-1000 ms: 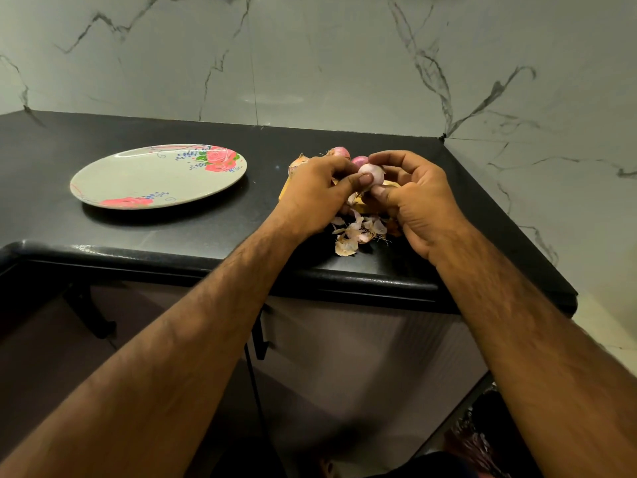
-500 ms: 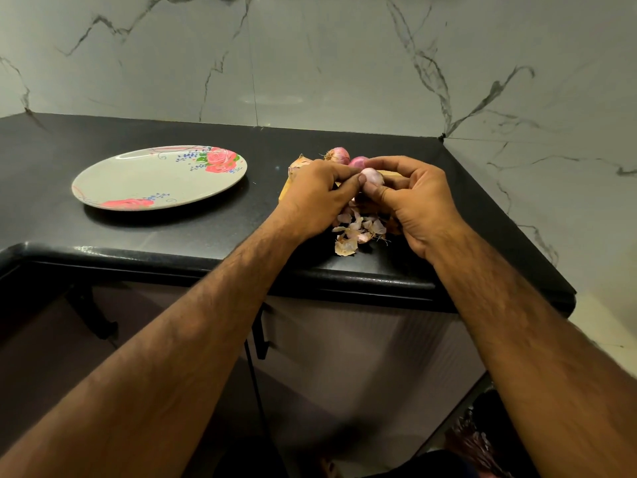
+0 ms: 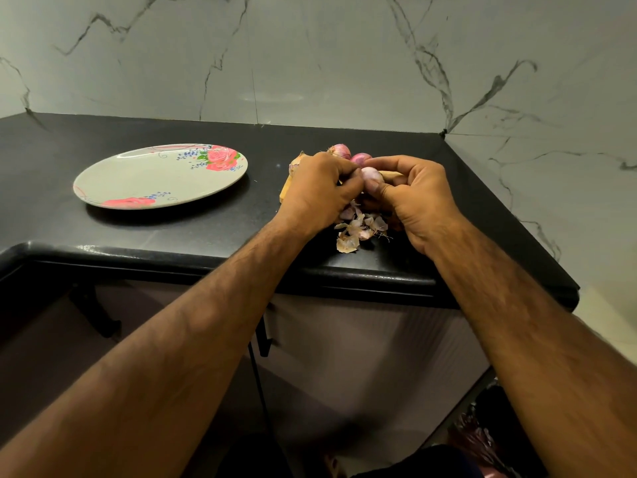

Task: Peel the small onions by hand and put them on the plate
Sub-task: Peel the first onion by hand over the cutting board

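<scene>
Hands closer together than a second ago, a person works a pale small onion (image 3: 371,174) above the black tabletop (image 3: 206,232): left hand (image 3: 320,191) pinching its side, right hand (image 3: 415,198) gripping it, thumb on its front. Loose skins (image 3: 358,231) lie beneath the hands, two unpeeled onions (image 3: 342,151) just beyond, the floral plate (image 3: 148,177) well left.

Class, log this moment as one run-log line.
step: peeling | left hand: pinches onion | right hand: grips same onion | plate: no onion yet | skins: on counter
</scene>
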